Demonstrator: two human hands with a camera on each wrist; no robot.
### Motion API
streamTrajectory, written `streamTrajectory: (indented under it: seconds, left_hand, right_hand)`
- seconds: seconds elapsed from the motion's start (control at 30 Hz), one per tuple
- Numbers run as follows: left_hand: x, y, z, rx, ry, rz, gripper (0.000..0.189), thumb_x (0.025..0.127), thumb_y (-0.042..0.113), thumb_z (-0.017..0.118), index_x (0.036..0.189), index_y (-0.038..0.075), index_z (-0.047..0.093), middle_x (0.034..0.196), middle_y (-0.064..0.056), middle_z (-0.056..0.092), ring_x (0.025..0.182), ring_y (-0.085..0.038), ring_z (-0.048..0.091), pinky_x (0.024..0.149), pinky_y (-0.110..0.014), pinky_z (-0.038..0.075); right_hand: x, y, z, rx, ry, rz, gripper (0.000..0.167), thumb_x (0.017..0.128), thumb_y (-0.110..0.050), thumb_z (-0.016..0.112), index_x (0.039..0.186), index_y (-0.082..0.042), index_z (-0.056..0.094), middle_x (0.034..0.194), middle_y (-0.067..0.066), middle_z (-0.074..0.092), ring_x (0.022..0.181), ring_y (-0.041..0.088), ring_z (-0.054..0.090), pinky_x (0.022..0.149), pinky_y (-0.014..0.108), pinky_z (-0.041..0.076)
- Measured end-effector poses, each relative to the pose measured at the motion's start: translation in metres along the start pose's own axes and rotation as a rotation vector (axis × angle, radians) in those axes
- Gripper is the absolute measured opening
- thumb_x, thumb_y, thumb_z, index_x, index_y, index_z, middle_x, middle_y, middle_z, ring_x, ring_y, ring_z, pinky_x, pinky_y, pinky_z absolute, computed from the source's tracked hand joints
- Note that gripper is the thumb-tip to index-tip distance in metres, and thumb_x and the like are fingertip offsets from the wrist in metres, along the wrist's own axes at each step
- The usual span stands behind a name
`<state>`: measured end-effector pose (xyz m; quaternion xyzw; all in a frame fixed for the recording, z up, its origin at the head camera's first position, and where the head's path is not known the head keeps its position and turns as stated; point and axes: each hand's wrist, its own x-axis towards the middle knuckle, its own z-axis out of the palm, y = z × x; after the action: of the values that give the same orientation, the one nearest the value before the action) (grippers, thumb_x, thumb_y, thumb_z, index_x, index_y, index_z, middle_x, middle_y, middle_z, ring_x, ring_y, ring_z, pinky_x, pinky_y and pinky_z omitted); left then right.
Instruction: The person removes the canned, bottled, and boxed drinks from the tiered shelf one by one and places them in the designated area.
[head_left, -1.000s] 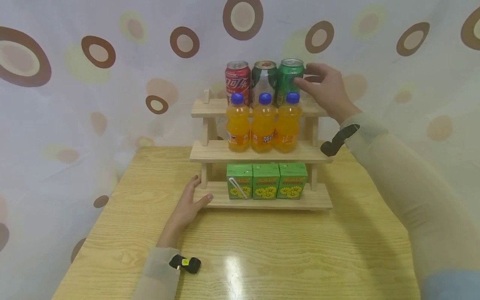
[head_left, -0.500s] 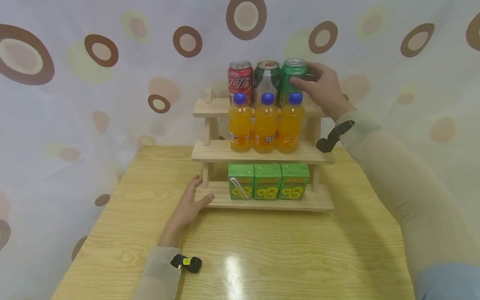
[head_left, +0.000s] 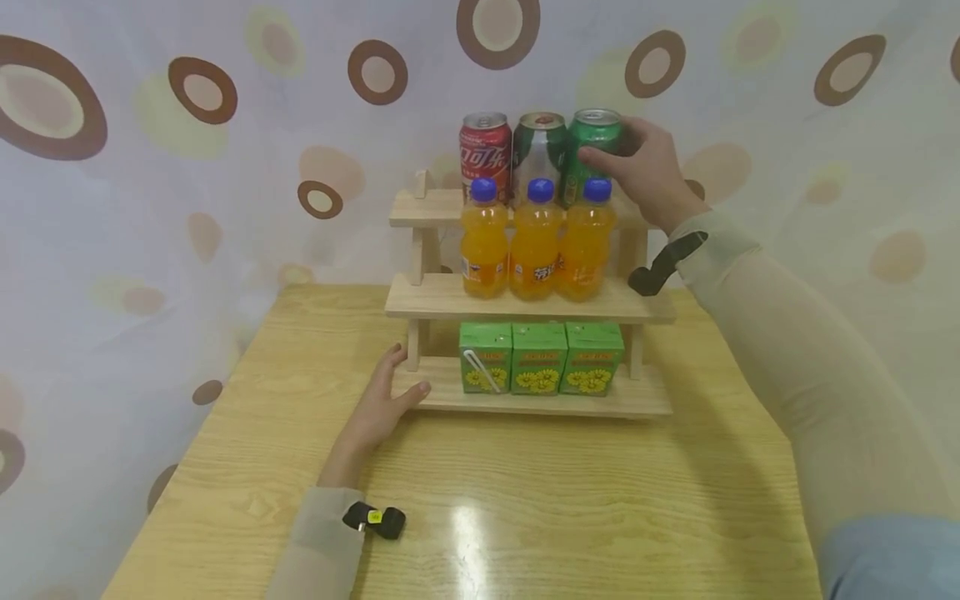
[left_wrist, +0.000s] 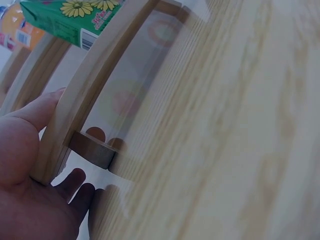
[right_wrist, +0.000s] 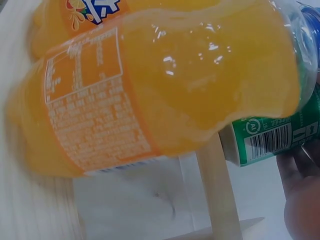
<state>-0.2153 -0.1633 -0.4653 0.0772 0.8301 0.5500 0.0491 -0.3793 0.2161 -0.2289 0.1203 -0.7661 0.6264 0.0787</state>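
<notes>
My right hand (head_left: 648, 171) holds a green soda can (head_left: 592, 137) at the right of the top shelf, thumb across its front and fingers partly hidden behind. In the right wrist view, the can (right_wrist: 270, 137) stands behind an orange soda bottle (right_wrist: 175, 80), with the hand (right_wrist: 302, 195) at the edge. Left of it are a dark green and white can (head_left: 540, 162) and a red cola can (head_left: 485, 152). My left hand (head_left: 378, 408) grips the left end of the wooden display rack (head_left: 442, 400); the left wrist view has its thumb along the bottom board (left_wrist: 102, 65).
On the middle shelf (head_left: 637, 308), orange soda bottles (head_left: 534, 250) with blue caps stand in a row. Green drink cartons (head_left: 538, 358) fill the middle of the bottom shelf, the left one with a straw. The rack stands on a wooden table (head_left: 525, 500) before a patterned curtain (head_left: 225, 167).
My right hand has come further left around the green can, its thumb now lying across the can's front. The left hand stays at the rack, while the head view has shifted slightly.
</notes>
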Motion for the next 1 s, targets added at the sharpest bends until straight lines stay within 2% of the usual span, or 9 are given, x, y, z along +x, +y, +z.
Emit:
streamTrajectory:
  seconds: [0.17,0.33,0.7,1.0]
  left_hand:
    - [0.000,0.000,0.001,-0.015,0.001,-0.005,0.073,0.096,0.039,0.065,0.155,0.022,0.026,0.165,-0.002,0.005,0.149,-0.032,0.000,0.115,-0.062,0.006]
    - [0.000,0.002,0.001,-0.005,0.006,0.004,0.073,0.096,0.036,0.065,0.155,0.020,0.026,0.165,-0.005,0.006,0.149,-0.033,0.001,0.115,-0.062,0.006]
    - [0.000,0.001,0.000,-0.007,0.006,0.009,0.072,0.097,0.036,0.064,0.155,0.020,0.026,0.165,-0.005,0.006,0.149,-0.032,0.001,0.116,-0.060,0.007]
    - [0.001,0.000,0.001,-0.014,0.002,0.014,0.072,0.097,0.036,0.064,0.155,0.020,0.026,0.165,-0.006,0.005,0.149,-0.033,0.001,0.116,-0.061,0.006]
  right_hand:
    - [-0.003,-0.002,0.001,-0.016,0.043,-0.001,0.067,0.085,-0.022,0.080,0.144,-0.011,0.050,0.139,0.008,0.054,0.124,0.021,0.050,0.106,0.025,0.040]
    - [-0.005,-0.001,0.000,-0.032,0.070,-0.009,0.066,0.083,-0.025,0.082,0.142,-0.013,0.052,0.138,0.007,0.055,0.123,0.021,0.050,0.107,0.027,0.039]
    - [-0.014,-0.003,-0.012,-0.039,0.118,0.000,0.068,0.081,-0.026,0.084,0.140,-0.013,0.055,0.136,0.008,0.057,0.120,0.021,0.051,0.108,0.029,0.039]
    - [-0.028,-0.010,-0.022,-0.025,0.137,-0.032,0.065,0.080,-0.022,0.085,0.139,-0.013,0.058,0.134,0.007,0.060,0.118,0.021,0.053,0.106,0.028,0.040]
